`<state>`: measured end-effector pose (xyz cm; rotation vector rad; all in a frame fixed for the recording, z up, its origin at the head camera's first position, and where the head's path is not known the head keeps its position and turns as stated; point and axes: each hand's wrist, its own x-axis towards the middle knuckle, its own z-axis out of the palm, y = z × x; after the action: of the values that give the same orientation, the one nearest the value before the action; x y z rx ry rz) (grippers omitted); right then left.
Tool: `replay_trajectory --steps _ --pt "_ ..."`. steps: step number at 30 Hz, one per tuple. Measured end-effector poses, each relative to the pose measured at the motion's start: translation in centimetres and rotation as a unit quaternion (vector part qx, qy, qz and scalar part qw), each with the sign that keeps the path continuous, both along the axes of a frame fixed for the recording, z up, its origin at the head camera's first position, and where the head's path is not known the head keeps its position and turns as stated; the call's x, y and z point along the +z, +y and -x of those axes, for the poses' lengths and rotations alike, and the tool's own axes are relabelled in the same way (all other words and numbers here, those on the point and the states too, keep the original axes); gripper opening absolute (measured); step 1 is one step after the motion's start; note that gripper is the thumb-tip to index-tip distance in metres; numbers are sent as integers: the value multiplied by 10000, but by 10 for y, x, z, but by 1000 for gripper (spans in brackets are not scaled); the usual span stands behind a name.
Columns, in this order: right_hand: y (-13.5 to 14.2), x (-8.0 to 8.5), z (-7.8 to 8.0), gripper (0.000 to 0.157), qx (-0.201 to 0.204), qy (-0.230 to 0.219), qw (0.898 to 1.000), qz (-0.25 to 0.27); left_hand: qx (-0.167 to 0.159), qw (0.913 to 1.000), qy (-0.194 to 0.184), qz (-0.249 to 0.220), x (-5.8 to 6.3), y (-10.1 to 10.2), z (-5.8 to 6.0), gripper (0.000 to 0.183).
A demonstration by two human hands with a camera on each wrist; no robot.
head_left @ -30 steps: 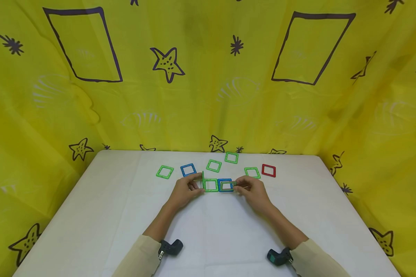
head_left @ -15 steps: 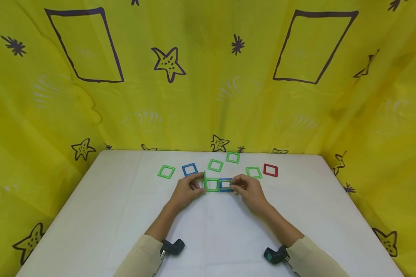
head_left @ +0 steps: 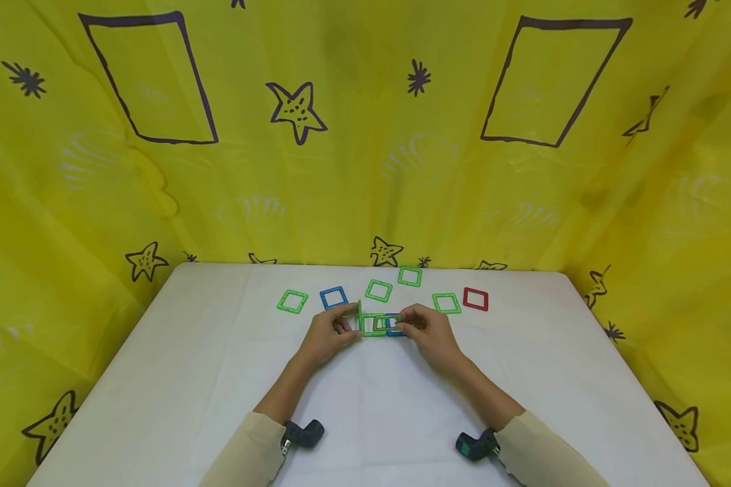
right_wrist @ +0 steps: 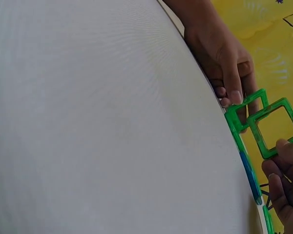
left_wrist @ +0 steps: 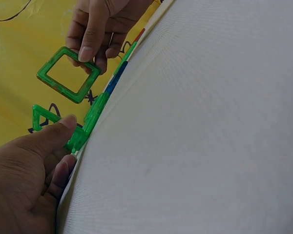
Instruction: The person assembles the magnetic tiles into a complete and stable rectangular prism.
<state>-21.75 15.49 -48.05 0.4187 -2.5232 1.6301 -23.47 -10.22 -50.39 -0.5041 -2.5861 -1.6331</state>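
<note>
My left hand pinches a green square magnetic tile that stands upright on the table. At its foot, on the right, a second green tile lies flat, with a flat blue tile beside it. My right hand pinches another green tile between thumb and fingers. In the left wrist view this tile is raised off the table, apart from the upright one. Seen from the head, it overlaps the flat green and blue tiles. Fingers of my right hand hide part of the blue tile.
Further back on the white table lie loose tiles: several green ones, a blue one and a red one. A yellow patterned curtain hangs behind and around the table.
My right hand has moved left with its green tile, from over the blue tile toward the upright tile. The left hand keeps its hold and has barely moved.
</note>
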Motion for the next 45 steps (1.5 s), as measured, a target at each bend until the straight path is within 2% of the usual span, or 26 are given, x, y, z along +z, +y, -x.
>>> replay_trajectory --steps 16,34,45 --pt "-10 -7 4 10 114 237 9997 1 -72 9999 105 -6 -1 0 1 57" --pt "-20 -7 3 11 -359 384 9954 -799 -45 10000 69 20 2 0 -1 56" --pt "-21 -7 3 11 -421 376 9939 -948 -41 9999 106 -16 0 0 0 53"
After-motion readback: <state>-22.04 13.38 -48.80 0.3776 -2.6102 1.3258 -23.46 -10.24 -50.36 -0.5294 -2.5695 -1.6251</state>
